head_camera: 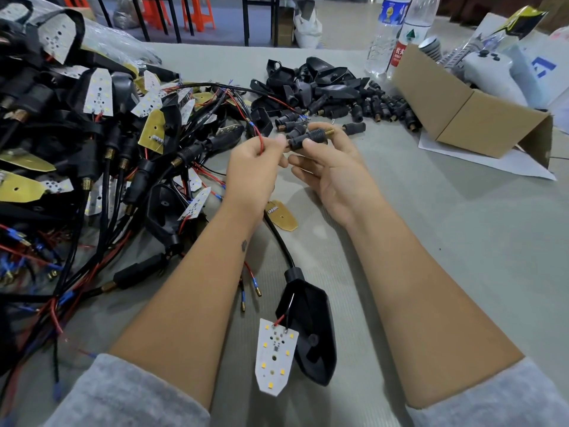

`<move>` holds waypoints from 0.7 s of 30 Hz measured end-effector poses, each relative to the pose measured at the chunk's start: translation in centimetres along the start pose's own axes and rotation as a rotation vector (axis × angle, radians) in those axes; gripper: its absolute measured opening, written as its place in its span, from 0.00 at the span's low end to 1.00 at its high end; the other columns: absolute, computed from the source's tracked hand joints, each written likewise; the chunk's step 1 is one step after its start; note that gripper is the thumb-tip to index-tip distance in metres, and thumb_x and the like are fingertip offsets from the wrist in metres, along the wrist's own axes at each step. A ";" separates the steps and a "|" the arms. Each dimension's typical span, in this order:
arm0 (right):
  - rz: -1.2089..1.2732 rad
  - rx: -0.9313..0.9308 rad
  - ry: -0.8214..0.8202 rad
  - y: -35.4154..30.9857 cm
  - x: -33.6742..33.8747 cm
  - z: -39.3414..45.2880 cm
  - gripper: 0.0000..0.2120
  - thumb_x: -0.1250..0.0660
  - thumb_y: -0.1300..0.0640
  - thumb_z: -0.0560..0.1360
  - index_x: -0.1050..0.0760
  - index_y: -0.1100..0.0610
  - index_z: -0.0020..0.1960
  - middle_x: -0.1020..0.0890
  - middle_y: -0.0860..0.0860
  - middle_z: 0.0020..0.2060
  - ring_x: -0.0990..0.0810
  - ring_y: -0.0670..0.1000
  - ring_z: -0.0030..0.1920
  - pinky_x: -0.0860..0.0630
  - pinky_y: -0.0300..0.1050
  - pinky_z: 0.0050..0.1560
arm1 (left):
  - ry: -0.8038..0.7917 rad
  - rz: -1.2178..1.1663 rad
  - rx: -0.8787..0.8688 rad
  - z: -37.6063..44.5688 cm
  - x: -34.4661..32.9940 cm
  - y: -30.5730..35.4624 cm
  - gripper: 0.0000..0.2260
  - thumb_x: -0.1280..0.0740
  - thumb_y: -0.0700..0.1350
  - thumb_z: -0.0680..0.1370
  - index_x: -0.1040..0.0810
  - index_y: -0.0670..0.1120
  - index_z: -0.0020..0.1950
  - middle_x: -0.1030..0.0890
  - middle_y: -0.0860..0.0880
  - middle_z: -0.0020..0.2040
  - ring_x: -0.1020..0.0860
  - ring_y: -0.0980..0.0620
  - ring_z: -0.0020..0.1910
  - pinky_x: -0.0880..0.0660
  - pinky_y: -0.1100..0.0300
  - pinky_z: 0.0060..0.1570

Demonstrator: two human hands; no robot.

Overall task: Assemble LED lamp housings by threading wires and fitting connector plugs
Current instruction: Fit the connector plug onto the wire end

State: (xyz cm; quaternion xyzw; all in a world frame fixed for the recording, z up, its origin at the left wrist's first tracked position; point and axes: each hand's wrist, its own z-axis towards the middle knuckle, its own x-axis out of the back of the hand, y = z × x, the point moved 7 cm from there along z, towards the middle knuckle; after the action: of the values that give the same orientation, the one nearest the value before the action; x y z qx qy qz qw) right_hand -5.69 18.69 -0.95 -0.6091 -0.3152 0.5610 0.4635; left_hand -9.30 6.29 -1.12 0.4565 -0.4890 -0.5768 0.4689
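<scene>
pinching red wire (260, 142) left hand (251, 167); right hand (331, 167) holding connector plug (308, 137)

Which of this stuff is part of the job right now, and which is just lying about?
In the job:
- left hand pinching red wire
- right hand holding black connector plug
- LED board
- black lamp housing

Lying about:
- water bottles
- cardboard box

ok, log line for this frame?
step: threading wire into plug | left hand: pinches red wire | right hand: holds black connector plug | table: finished lamp housing
</scene>
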 end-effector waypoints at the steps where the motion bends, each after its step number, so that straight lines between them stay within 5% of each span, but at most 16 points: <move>1: -0.005 0.002 0.008 0.0 0.0 0.0 0.12 0.37 0.67 0.78 0.26 0.53 0.54 0.19 0.56 0.45 0.18 0.51 0.40 0.20 0.43 0.47 | 0.004 -0.070 0.050 0.1 0.0 -0.2 0.11 0.39 0.43 0.82 0.24 0.46 0.40 0.25 0.53 0.30 0.38 0.59 0.21 0.41 0.66 0.22; 8: -0.036 0.003 0.008 0.0 -0.1 -0.2 0.14 0.36 0.71 0.76 0.24 0.54 0.54 0.21 0.54 0.42 0.20 0.50 0.40 0.21 0.44 0.48 | 0.085 -0.214 0.151 0.4 0.3 -1.1 0.12 0.49 0.31 0.76 0.31 0.44 0.40 0.35 0.50 0.32 0.39 0.56 0.25 0.40 0.65 0.24; 15: -0.006 -0.012 0.080 0.2 0.4 0.1 0.06 0.34 0.64 0.78 0.23 0.54 0.49 0.20 0.51 0.41 0.24 0.47 0.32 0.25 0.39 0.39 | -0.008 -0.069 -0.017 0.1 0.1 -0.1 0.08 0.34 0.35 0.77 0.25 0.48 0.44 0.24 0.53 0.35 0.27 0.59 0.31 0.29 0.65 0.34; 21: -0.048 0.015 0.086 0.1 0.2 0.1 0.05 0.34 0.63 0.78 0.23 0.55 0.50 0.21 0.52 0.40 0.24 0.47 0.32 0.26 0.40 0.39 | -0.026 -0.138 -0.007 0.1 -0.1 0.2 0.09 0.37 0.32 0.78 0.21 0.44 0.46 0.20 0.52 0.35 0.24 0.58 0.33 0.27 0.65 0.37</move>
State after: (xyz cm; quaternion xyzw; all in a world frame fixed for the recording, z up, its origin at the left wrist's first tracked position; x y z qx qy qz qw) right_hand -5.76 18.84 -1.12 -0.6215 -0.3053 0.5252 0.4947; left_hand -9.34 6.39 -0.94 0.4802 -0.4602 -0.6153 0.4231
